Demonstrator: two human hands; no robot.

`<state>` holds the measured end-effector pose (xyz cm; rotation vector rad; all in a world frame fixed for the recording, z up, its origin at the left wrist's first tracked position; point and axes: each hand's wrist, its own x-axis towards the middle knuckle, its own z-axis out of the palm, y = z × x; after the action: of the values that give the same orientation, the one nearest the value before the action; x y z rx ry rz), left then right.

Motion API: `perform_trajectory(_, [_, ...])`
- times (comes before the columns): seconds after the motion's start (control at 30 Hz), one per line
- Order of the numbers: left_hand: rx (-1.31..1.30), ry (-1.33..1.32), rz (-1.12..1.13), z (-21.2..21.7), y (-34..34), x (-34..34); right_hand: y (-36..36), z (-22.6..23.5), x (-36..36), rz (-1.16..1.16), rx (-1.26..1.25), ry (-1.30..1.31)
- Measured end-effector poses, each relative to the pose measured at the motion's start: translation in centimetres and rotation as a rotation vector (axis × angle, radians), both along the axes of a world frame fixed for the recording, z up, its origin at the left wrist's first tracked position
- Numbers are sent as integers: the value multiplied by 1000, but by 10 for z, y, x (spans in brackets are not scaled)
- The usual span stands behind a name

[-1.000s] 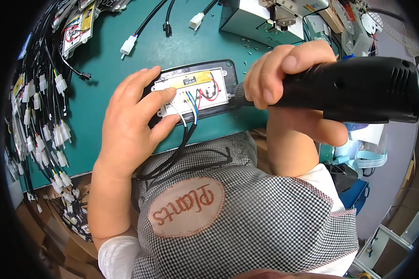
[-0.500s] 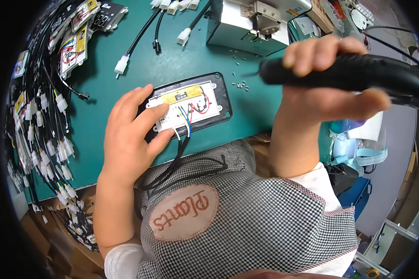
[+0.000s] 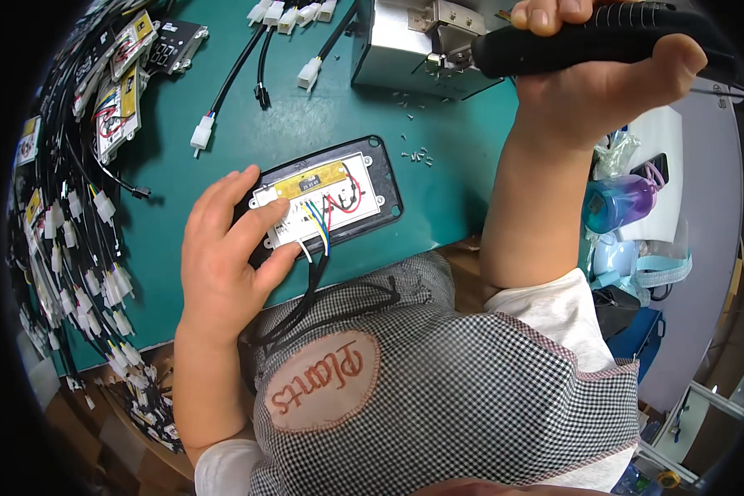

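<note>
My left hand grips the left side of a black plastic housing, its index finger and thumb pressing on the white circuit board inside. Red, blue, yellow and white wires run from the board into a black cable that hangs over the table edge onto my apron. Raised at the upper right, my right hand is wrapped round a black electric screwdriver. The driver's tip is at the metal fitting on the front of a silver box; whether a screw is on it cannot be seen.
Small loose screws lie on the green table between housing and box. White-plugged cables lie at the back. A big bundle of wired boards drapes over the left edge. A blue-purple cup stands at the right.
My right hand has carried the electric screwdriver up and away, from above the loose screws to the silver box's front fitting. My left hand keeps its hold; the whole view has shifted slightly.
</note>
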<state>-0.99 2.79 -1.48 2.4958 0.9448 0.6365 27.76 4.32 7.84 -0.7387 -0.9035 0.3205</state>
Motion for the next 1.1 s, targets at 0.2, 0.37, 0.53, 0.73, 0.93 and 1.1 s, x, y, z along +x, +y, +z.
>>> perform_trajectory(0.2, [-22, 35, 19, 4, -1, -1, -20, -26, 18, 1024, 40, -197])
perform_trajectory(0.37, [-21, -43, 76, 0, -4, -1, -27, -44, -46, 1198, 143, -224])
perform_trajectory(0.53, [18, -162, 82, -11, -3, 2, -34, -63, -75, 1107, 67, -256])
perform_trajectory(0.73, [14, -200, 51, -11, 0, -2, -28, -70, -91, 1067, -6, -341])
perform_trajectory(0.93, [-101, -225, 59, -18, -4, -4, -33, -55, -92, 991, -234, -526])
perform_trajectory(1.1, [-87, -198, 79, -20, -3, -2, -37, -56, -103, 935, -220, -497])
